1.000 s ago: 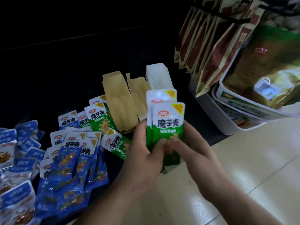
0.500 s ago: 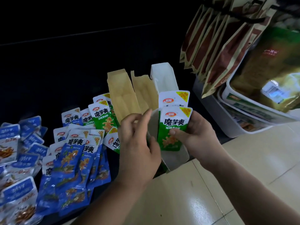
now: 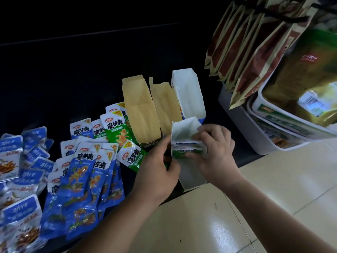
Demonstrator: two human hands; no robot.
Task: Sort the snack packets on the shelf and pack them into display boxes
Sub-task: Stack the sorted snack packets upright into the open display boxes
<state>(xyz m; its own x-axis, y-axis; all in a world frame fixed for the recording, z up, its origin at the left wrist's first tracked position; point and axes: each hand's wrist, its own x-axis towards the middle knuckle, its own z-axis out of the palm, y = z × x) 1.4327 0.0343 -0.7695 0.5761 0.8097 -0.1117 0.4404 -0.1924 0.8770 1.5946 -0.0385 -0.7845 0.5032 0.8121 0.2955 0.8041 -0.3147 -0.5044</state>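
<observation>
A white display box (image 3: pixel 184 128) stands at the shelf's front edge. Inside it sit green snack packets (image 3: pixel 187 146), only their top edges showing. My right hand (image 3: pixel 215 152) grips these packets from the right, fingers curled over them inside the box. My left hand (image 3: pixel 156 167) holds the box's left wall. More green packets (image 3: pixel 118 128) lie left of the boxes, with a pile of blue packets (image 3: pixel 82 179) further left.
Two open tan boxes (image 3: pixel 140 110) and a taller white box (image 3: pixel 189 92) stand behind the held box. Light-blue packets (image 3: pixel 14 161) cover the far left. White bins (image 3: pixel 273 128) with large hanging bags (image 3: pixel 255 42) stand at the right. Pale floor tiles (image 3: pixel 264 179) lie below.
The green packets, first held up by both hands, have gone down into the white box. My left hand moved from the packets to the box's left wall.
</observation>
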